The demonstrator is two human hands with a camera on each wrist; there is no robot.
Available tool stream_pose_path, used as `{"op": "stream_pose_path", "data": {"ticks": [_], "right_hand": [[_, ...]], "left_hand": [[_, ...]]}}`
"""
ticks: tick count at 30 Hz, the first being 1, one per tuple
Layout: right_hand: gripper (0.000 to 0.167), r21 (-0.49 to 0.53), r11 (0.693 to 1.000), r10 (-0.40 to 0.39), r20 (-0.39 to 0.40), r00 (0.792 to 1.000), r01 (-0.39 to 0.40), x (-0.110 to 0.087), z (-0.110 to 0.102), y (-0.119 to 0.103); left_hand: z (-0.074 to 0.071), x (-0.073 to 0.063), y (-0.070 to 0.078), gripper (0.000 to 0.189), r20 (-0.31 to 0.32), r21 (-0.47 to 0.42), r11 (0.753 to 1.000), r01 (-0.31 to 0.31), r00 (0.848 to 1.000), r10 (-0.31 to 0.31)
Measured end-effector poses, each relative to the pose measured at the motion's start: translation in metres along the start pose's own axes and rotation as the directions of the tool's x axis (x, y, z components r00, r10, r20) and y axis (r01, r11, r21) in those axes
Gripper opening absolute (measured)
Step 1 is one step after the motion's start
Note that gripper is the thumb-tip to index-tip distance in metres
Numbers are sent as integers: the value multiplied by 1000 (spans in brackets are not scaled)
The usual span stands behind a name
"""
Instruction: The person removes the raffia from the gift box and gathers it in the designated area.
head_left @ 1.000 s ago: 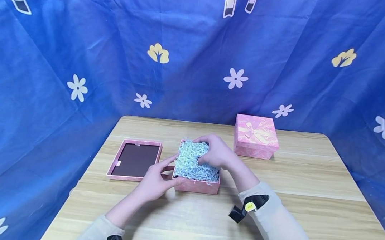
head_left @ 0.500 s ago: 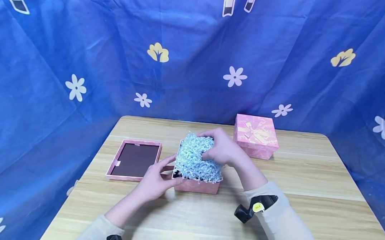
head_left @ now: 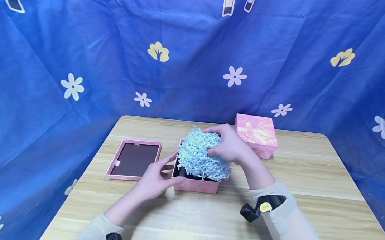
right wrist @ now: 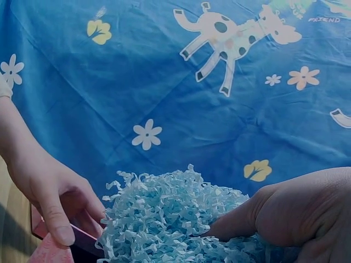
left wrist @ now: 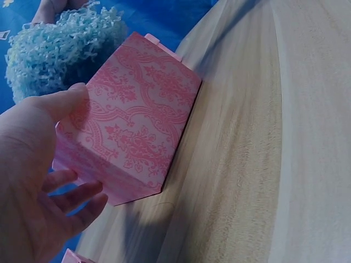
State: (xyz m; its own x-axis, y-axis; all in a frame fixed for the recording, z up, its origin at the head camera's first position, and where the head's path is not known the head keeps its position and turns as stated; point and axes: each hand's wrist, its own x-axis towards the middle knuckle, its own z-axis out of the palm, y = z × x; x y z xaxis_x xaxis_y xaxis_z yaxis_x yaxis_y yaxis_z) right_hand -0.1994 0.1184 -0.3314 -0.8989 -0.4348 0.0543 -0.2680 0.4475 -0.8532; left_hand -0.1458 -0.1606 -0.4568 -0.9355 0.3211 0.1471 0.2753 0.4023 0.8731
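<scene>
Light blue shredded paper [head_left: 195, 156] sits in one big tuft in my right hand [head_left: 230, 145], which grips it from the right above the box. Thumb and fingers sink into the strands, and some fingertips are hidden. Below is a pink patterned gift box [head_left: 197, 186] without its lid, its dark inside showing at the front left. My left hand [head_left: 154, 179] holds this box by its front left corner. In the left wrist view the thumb lies at the top edge of the box [left wrist: 137, 115], the other fingers along its adjacent side.
A pink box lid [head_left: 135, 160] with a dark inside lies upturned to the left. Behind on the right stands a closed pink gift box [head_left: 256, 135] with a ribbon bow. The wooden table [head_left: 306, 182] meets a blue printed curtain [head_left: 194, 80] at the back.
My right hand has lifted the shredded paper up out of the pink box and a little to the right. The dark inside of the box has come into view. My left hand has stayed put.
</scene>
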Motion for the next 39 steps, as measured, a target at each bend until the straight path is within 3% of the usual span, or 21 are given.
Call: {"op": "stream_pose_path", "data": {"ticks": [10,22,31,39], "right_hand": [[70,42,999,20,-22,1000,-19,-3,-14,1],[68,3,999,45,-59,997,-45,-12,-34,9],[65,-72,997,16,-97,995,-23,-30,-55,29],[63,-53,999,3,-120,993,-10,-50,-73,43]], "left_hand": [[-4,3,2,91,5,23,1000,17,1000,-17],[-6,9,-2,90,7,6,1000,26,1000,-26],[-5,10,-4,88,12,10,1000,10,1000,-10],[-5,8,-5,88,2,-4,1000,19,1000,-19]]}}
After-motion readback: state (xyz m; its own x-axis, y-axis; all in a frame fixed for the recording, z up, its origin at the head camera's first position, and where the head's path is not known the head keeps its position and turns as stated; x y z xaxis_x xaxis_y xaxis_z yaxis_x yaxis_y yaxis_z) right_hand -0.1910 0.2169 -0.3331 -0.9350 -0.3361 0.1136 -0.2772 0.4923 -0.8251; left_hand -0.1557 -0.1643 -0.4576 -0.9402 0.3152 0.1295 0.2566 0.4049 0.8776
